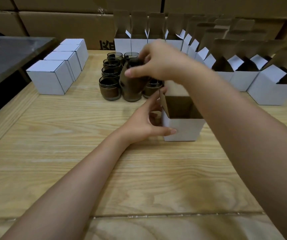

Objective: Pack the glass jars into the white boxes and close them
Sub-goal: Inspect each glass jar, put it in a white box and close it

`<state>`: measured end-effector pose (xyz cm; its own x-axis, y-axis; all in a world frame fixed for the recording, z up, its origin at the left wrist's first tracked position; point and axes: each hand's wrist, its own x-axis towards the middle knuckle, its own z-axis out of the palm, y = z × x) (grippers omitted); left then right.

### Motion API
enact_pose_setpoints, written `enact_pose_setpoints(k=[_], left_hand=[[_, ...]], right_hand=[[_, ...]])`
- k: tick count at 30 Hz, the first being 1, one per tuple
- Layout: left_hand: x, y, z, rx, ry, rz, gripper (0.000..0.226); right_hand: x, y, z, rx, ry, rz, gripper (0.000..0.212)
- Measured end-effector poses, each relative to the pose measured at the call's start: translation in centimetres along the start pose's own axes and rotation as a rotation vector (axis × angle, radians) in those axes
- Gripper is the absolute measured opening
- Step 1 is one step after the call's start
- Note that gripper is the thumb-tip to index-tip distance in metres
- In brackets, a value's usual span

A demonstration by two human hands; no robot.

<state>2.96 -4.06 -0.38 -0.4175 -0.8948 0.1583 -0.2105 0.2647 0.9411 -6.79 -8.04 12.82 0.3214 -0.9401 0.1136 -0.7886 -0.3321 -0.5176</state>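
Observation:
An open white box (182, 129) with a brown inside stands on the wooden table, flaps up. My left hand (146, 122) holds its left side, thumb on the front face and fingers on the side flap. My right hand (158, 61) grips a dark smoked glass jar (132, 84) by its rim, tilted and lifted among the group of several jars (109, 87) just left of the box. The jar looks blurred from motion.
Several closed white boxes (50, 78) sit in a row at the left. A curved line of open empty boxes (243, 78) runs along the back and right. Brown cartons (61, 23) are stacked behind. A grey surface (4, 54) lies at far left.

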Motion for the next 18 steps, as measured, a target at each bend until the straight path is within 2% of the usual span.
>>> enact_pose_setpoints(k=[3, 6, 11, 14, 18], left_hand=[[0.1, -0.1, -0.1, -0.004, 0.018, 0.016, 0.105], [0.1, 0.0, -0.2, -0.043, 0.028, 0.031, 0.1], [0.2, 0.0, -0.2, -0.054, 0.021, 0.032, 0.102], [0.2, 0.0, -0.1, -0.043, 0.026, 0.04, 0.103], [0.2, 0.0, 0.1, -0.036, 0.028, 0.045, 0.106]], right_hand=[[-1.9, 0.6, -2.7, 0.074, 0.098, -0.017, 0.051], [-3.7, 2.2, -4.6, 0.044, 0.114, -0.011, 0.05], [-5.9, 4.5, -5.4, -0.078, -0.041, 0.071, 0.083], [-6.4, 5.6, -4.5, -0.099, -0.126, 0.116, 0.083], [-6.6, 5.8, -2.9, -0.163, -0.149, 0.159, 0.065]])
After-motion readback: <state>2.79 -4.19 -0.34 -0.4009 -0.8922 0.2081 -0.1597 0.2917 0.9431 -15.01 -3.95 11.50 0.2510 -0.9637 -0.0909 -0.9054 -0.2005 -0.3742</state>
